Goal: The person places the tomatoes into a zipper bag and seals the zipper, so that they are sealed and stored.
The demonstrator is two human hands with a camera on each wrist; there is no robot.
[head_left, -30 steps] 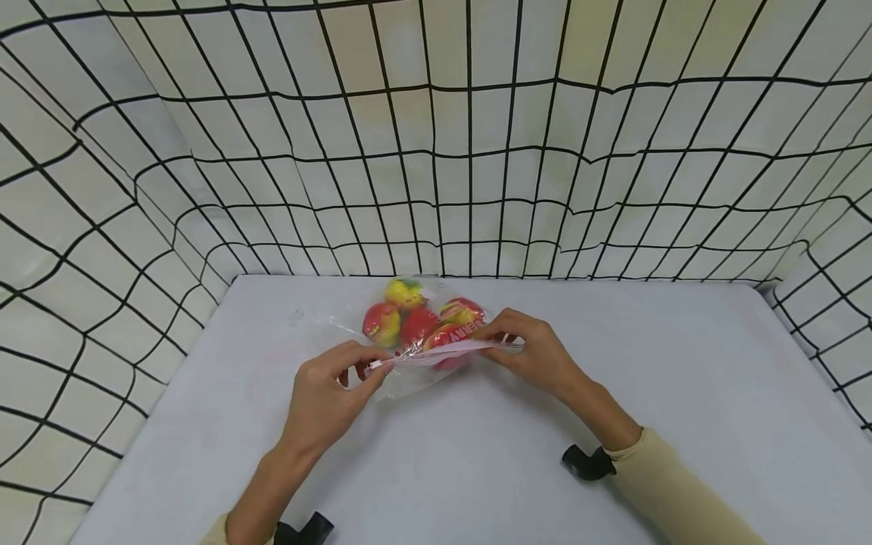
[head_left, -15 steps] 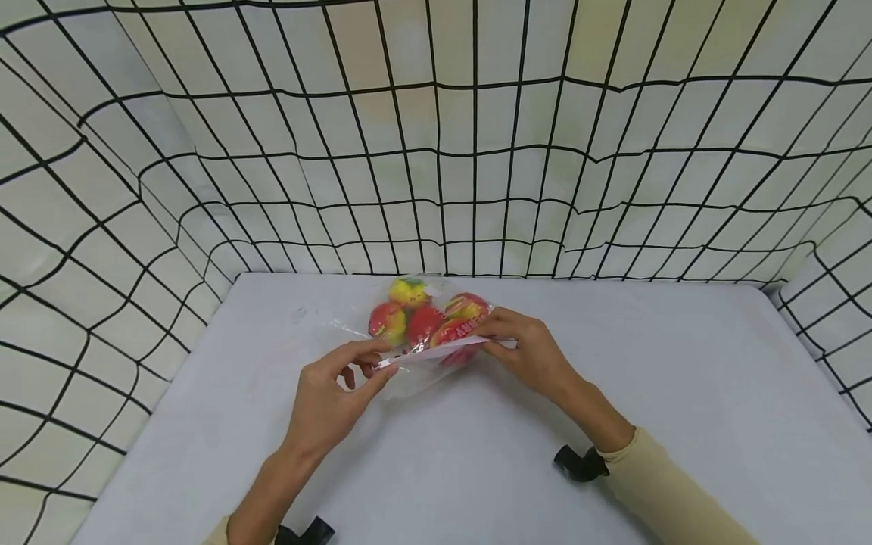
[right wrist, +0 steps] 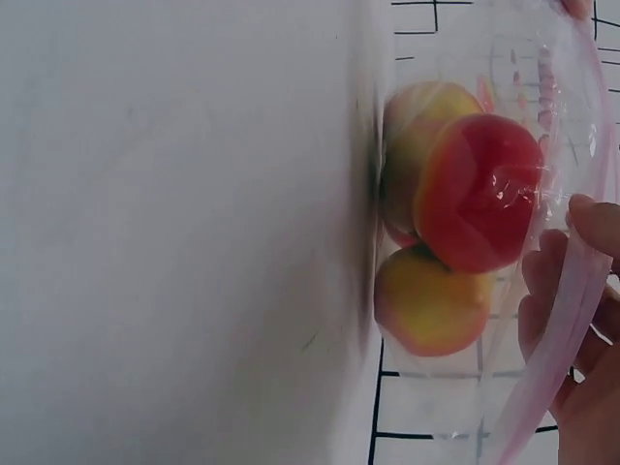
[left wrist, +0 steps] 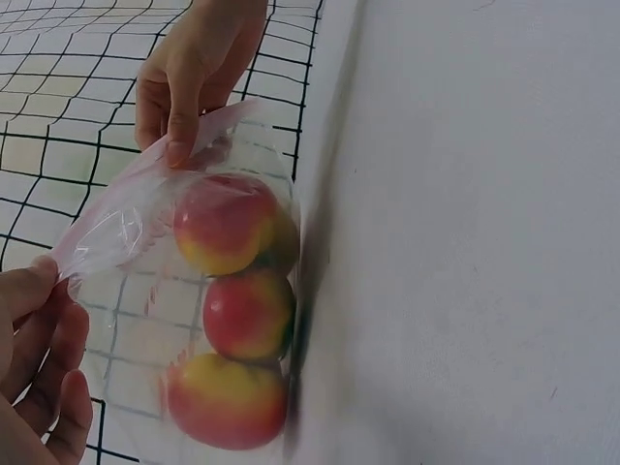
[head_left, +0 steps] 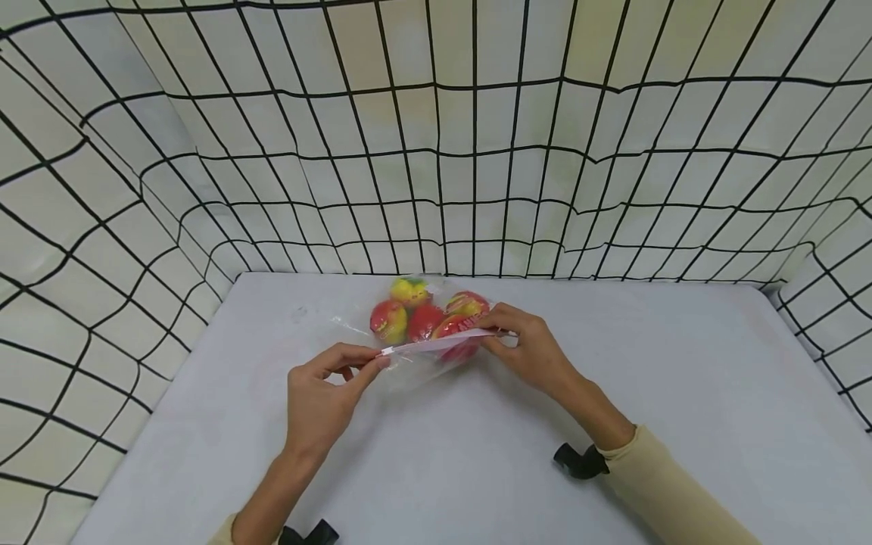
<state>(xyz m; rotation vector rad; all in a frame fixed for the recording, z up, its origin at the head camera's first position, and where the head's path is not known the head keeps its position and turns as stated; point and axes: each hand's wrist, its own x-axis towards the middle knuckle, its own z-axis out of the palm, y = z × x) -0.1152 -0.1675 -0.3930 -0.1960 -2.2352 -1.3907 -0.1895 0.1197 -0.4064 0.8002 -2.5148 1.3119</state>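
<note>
A clear zip bag (head_left: 409,371) lies near the far edge of the table, holding several red-and-yellow fruits (head_left: 389,321) that look like apples. Its pink zip strip (head_left: 439,343) runs taut between the two hands. My left hand (head_left: 316,405) pinches the left end of the strip between thumb and forefinger, beside a small white piece (head_left: 387,350). At the right part of the strip, my right hand (head_left: 534,352) grips it between thumb and fingers. The fruits (left wrist: 250,315) sit below the strip in the left wrist view. In the right wrist view, fingers curl behind the strip (right wrist: 567,329).
A white table (head_left: 450,469) spreads beneath the hands. Black wire mesh (head_left: 470,151) over pale panels rises along its back and both sides. Black wrist mounts (head_left: 580,462) stick out from the sleeves.
My left hand has shifted slightly left and up with its end of the strip, closing its fingertips on it. The strip looks straighter. My right hand has barely moved.
</note>
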